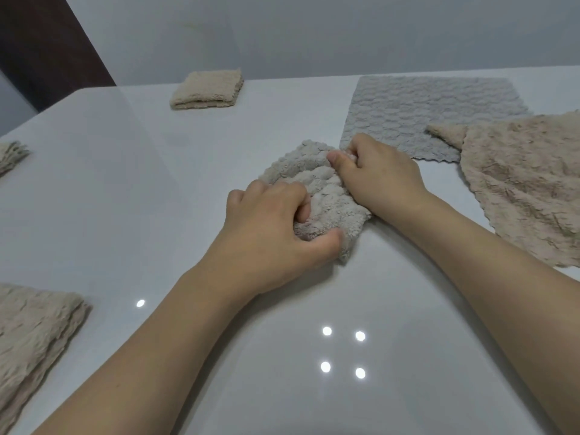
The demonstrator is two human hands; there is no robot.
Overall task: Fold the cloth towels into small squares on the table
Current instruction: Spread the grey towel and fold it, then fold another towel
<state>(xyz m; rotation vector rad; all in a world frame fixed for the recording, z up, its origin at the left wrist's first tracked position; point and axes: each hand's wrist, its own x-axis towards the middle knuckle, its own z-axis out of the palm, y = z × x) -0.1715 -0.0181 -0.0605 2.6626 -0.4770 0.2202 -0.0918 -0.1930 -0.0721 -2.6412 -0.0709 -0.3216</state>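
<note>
A small, folded beige-grey towel (317, 189) with a bubbly texture lies at the middle of the white table (125, 171). My left hand (273, 233) grips its near edge, thumb under the lower corner and fingers curled over the top. My right hand (376, 174) pinches its far right edge between thumb and curled fingers. The towel bulges up between the two hands.
A grey towel (423, 111) lies flat at the back right, with a beige towel (527, 186) spread partly over it. Folded beige towels sit at the back (207, 89), the left edge (11, 155) and the near left (31, 334). A dark door frame stands behind the table's left corner.
</note>
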